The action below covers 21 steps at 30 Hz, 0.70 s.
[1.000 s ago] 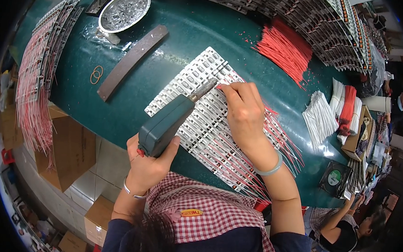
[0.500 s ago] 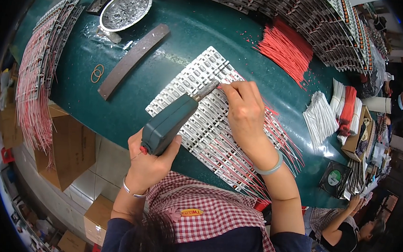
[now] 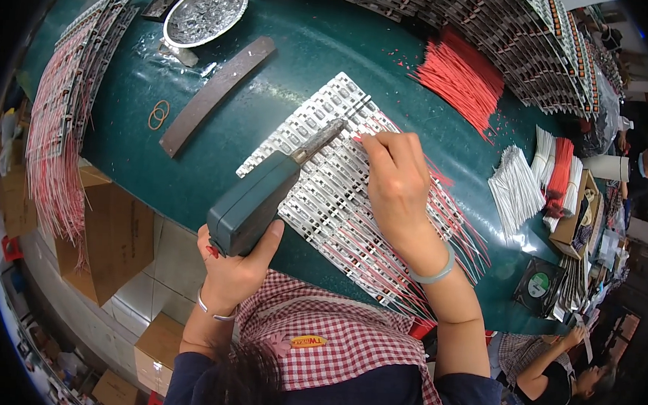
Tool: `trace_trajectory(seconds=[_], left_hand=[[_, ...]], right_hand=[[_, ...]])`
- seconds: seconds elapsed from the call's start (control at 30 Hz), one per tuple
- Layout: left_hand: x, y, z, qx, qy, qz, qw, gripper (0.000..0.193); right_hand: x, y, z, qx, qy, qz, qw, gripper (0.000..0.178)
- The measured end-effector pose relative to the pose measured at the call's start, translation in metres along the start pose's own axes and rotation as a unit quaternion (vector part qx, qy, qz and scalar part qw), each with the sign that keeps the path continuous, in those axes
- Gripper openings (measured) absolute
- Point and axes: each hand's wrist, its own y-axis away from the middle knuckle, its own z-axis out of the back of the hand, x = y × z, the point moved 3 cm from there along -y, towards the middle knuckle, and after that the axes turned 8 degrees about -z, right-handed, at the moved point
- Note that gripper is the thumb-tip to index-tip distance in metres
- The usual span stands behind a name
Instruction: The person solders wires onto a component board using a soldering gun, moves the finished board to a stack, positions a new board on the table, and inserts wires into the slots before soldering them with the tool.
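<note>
My left hand [image 3: 237, 268] is wrapped round a dark green soldering gun [image 3: 256, 198]. Its metal tip [image 3: 320, 141] points up and to the right, over a panel of small white circuit boards [image 3: 322, 210] on the table. Close to the right of the tip, my right hand [image 3: 400, 177] has thumb and forefinger pinched on a red wire [image 3: 357, 139]; only the wire's end shows. Rows of red and white wires [image 3: 365, 253] run from the boards toward the lower right, partly under my right wrist.
Red wires [image 3: 461, 81] lie beyond my right hand, white wires [image 3: 516, 190] to the right. At the far left are a metal bowl of scrap [image 3: 205, 13], a brown bar [image 3: 215, 98] and wired panels [image 3: 76, 76]. Stacked panels [image 3: 497, 35] line the back. Another person [image 3: 551, 372] sits at right.
My left hand has drawn the soldering gun down and left, so its tip is now away from my right fingertips. My right hand has shifted only slightly.
</note>
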Motion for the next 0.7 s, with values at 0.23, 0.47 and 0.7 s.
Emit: trace_trajectory(seconds=[0.23, 0.47, 0.7], left_hand=[[-0.0032, 0.0000, -0.0008, 0.019, -0.019, -0.023, 0.999, 0.014], [0.0004, -0.0012, -0.0022, 0.032, -0.018, -0.047, 0.998, 0.013], [-0.0009, -0.0030, -0.0011, 0.036, -0.031, -0.052, 0.998, 0.012]], right_hand=[[0.0041, 0.0046, -0.0030, 0.017, -0.032, -0.003, 0.999, 0.028], [0.0063, 0.0012, -0.0024, 0.014, -0.029, -0.009, 0.999, 0.027], [0.0079, 0.0005, -0.0013, 0.023, -0.022, -0.015, 0.999, 0.026]])
